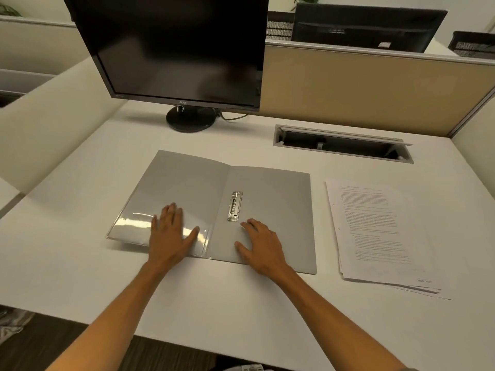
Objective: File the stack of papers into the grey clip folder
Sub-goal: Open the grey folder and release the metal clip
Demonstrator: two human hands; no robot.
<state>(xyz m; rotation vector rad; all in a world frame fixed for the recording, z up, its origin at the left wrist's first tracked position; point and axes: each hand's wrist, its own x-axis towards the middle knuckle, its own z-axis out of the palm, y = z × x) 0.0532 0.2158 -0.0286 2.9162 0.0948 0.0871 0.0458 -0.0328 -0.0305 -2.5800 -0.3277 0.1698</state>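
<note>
The grey clip folder (278, 199) lies spread open on the white desk, with its metal clip (235, 206) beside the spine on the right half. My left hand (170, 234) rests flat on the left cover, over its clear plastic pocket. My right hand (261, 243) lies flat on the right half, just below the clip, fingers spread. Neither hand holds anything. The stack of printed papers (375, 231) lies on the desk to the right of the folder, slightly fanned at its bottom edge.
A black monitor (174, 49) on a round stand (190, 119) sits behind the folder. An open cable tray (342, 143) is set into the desk at the back right. Partition walls (375, 84) close the desk at the back and sides.
</note>
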